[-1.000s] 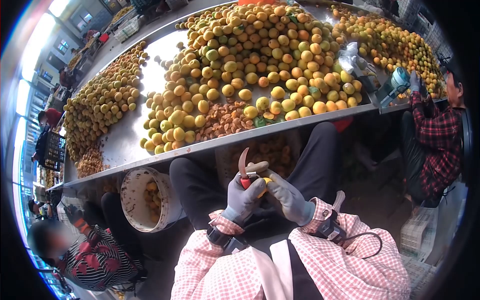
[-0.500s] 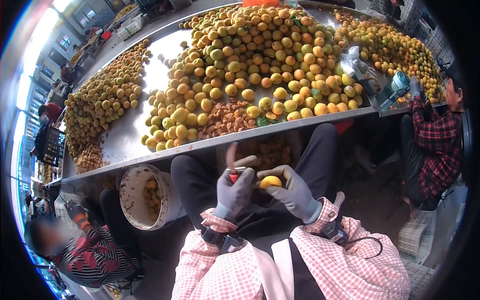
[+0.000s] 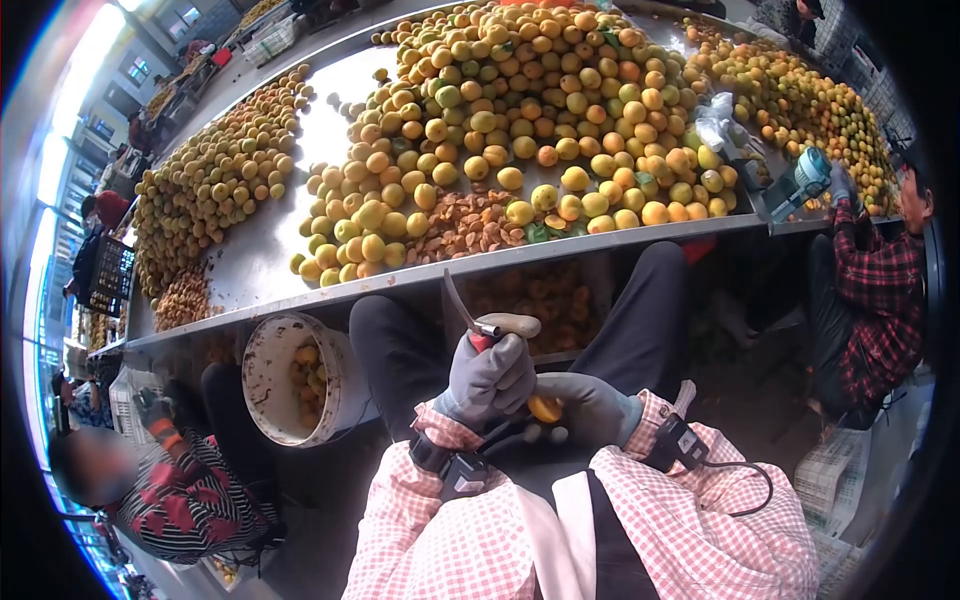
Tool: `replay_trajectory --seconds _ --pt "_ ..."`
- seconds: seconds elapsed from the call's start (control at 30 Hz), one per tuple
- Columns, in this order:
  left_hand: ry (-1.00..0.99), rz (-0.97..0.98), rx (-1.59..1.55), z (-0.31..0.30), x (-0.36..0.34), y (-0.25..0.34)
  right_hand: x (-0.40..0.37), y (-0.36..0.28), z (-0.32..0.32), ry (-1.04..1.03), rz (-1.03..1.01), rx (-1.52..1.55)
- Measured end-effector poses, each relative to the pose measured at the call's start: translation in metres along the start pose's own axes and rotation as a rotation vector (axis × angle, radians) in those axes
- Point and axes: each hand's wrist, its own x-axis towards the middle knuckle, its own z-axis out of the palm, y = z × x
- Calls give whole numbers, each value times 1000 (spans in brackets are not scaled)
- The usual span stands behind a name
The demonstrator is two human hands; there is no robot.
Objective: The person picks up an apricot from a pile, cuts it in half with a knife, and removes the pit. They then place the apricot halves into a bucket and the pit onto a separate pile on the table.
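Note:
My left hand (image 3: 490,378), in a grey glove, is closed around the red handle of a knife (image 3: 458,300). The knife's curved blade points up and away from me. My right hand (image 3: 598,410), also gloved, touches the left one and sits just to its right. Between its fingers is an apricot (image 3: 545,408), partly covered by the gloves, with deep orange showing. Beyond my knees, a heap of apricots (image 3: 520,100) lies on a metal table, with a pile of brown apricot pits (image 3: 465,225) near the front edge.
A white bucket (image 3: 348,392) holding some fruit stands left of my knee. Under the table's edge (image 3: 400,278) lie orange fruit pieces (image 3: 535,300). One co-worker (image 3: 190,500) sits at left, another (image 3: 875,290) at right near a teal-topped bottle (image 3: 808,172).
My hands have come together, and the right hand has turned and lowered with the apricot. The knife has shifted slightly, its blade now leaning left. The camera view has tilted a little.

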Motion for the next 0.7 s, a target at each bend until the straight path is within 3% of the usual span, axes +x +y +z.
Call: replay_trajectory --seconds 0.1,0.17,0.23,0.27,0.33,0.4,0.53,0.7 --pt "-101 -32 -123 -1 0 -1 11 9 -15 -33 -26 -32" --pt "194 155 170 11 2 -5 13 13 -18 -68 -63 -32" --pt "281 223 167 11 8 -5 8 9 1 291 -238 -254" --pt "367 291 165 11 11 -5 9 10 1 293 -240 -252" --pt "379 317 172 2 11 0 12 14 -1 283 -468 -763" --pt "277 292 46 -1 10 6 12 14 -1 248 -391 -701" --pt "173 342 140 4 4 7 9 10 3 247 -256 -676" --pt "199 360 149 6 -1 8 11 16 -3 196 -302 -632"
